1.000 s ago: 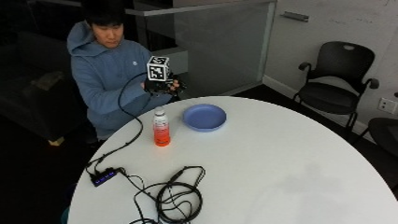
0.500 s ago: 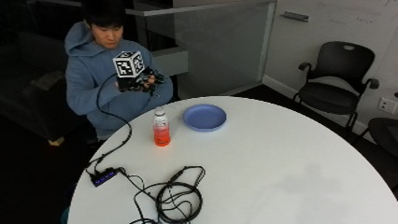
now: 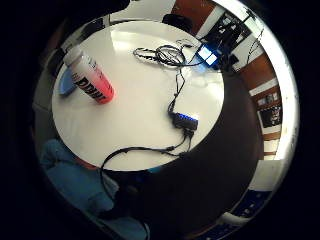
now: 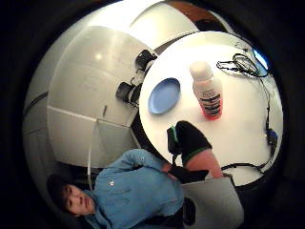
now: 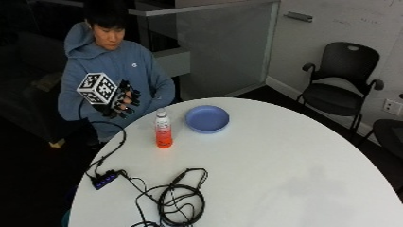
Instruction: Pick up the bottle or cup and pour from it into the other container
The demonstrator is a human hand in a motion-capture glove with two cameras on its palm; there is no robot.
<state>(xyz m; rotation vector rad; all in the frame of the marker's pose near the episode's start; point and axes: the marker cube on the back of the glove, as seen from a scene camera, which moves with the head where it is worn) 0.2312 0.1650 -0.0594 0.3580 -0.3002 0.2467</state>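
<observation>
A clear bottle of orange-red drink with a white cap stands upright on the round white table, near the person's side. Just right of it sits a shallow blue bowl. My gloved right hand is raised in front of the person's chest, left of the bottle and off the table's edge, fingers relaxed and holding nothing. The palm views look down on the bottle and the bowl from a distance, and a thumb shows there. The bottle partly covers the bowl.
A coil of black cables lies at the table's front left, running to a small hub with blue lights near the edge. A black office chair stands behind the table at the right.
My right hand has drifted left and slightly down, away from the bowl's side toward the person's left. The bottle and bowl have not moved.
</observation>
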